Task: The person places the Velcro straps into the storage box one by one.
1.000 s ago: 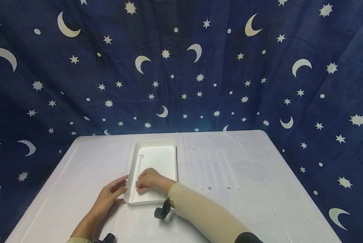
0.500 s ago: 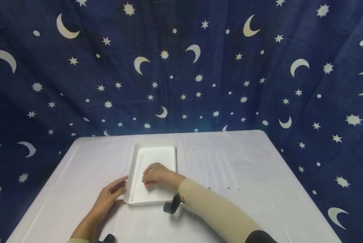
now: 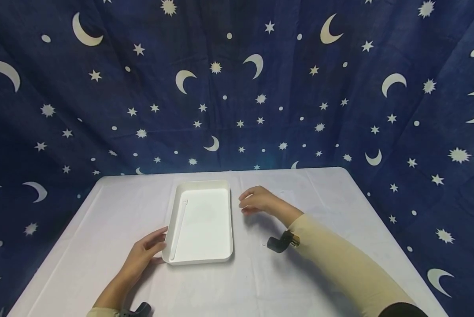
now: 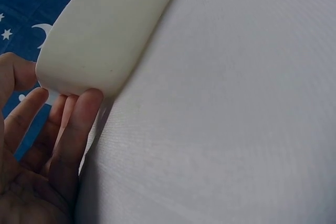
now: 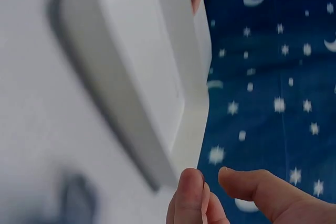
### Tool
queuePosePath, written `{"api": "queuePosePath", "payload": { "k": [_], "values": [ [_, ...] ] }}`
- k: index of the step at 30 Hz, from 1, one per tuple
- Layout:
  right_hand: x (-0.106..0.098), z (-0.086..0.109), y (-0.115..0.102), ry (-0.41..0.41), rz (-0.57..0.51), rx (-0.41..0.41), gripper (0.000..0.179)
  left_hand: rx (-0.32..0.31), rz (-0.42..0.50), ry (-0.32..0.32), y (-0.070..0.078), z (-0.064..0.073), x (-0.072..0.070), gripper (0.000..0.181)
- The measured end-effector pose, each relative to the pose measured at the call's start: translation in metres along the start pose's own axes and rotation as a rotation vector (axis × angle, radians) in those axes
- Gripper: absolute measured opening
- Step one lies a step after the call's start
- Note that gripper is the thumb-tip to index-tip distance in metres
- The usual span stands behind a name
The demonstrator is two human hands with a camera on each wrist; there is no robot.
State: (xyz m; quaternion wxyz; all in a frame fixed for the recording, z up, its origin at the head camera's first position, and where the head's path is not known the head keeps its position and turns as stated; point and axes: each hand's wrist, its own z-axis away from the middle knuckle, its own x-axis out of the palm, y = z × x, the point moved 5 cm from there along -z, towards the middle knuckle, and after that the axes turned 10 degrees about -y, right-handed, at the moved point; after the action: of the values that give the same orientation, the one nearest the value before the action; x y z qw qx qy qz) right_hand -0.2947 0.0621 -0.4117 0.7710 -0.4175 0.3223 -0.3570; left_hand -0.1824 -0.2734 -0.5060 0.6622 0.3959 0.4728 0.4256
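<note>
A shallow white rectangular tray [image 3: 199, 259] stands on the table, left of its middle. Along the tray's left inner side lies a long, thin white stick [image 3: 178, 231] with a small wider head at its far end; its kind is too faint to tell. My left hand [image 3: 142, 255] touches the tray's left wall near the front corner, its relaxed fingers against the outside, as the left wrist view also shows. To the right of the tray, my right hand [image 3: 258, 200] hovers above the table with bent fingers. Its thumb and fingertips stand apart in the right wrist view, with nothing between them.
A white cloth covers the table [image 3: 340, 193]. Faint end marks of thin white strips [image 3: 282, 192] show beyond the right arm, which hides most of them. Behind the table hangs a dark blue curtain [image 3: 237, 88] with moons and stars.
My right hand has left the inside of the tray and moved right and away from me, over the strips on the table. The left hand and the tray stay put.
</note>
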Motion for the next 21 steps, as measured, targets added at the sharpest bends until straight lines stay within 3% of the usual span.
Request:
{"api": "queuePosePath", "payload": {
  "k": [11, 16, 21],
  "values": [
    [-0.088, 0.04, 0.05, 0.071, -0.016, 0.078, 0.045, 0.007, 0.015, -0.019, 0.001, 0.0, 0.001, 0.058],
    [-0.112, 0.059, 0.069, 0.106, -0.043, 0.106, 0.047, -0.006, 0.001, -0.013, 0.001, -0.001, 0.001, 0.058],
    [-0.123, 0.075, 0.085, 0.127, -0.035, 0.099, 0.049, -0.017, -0.004, -0.005, 0.001, -0.001, 0.002, 0.058]
  ]
}}
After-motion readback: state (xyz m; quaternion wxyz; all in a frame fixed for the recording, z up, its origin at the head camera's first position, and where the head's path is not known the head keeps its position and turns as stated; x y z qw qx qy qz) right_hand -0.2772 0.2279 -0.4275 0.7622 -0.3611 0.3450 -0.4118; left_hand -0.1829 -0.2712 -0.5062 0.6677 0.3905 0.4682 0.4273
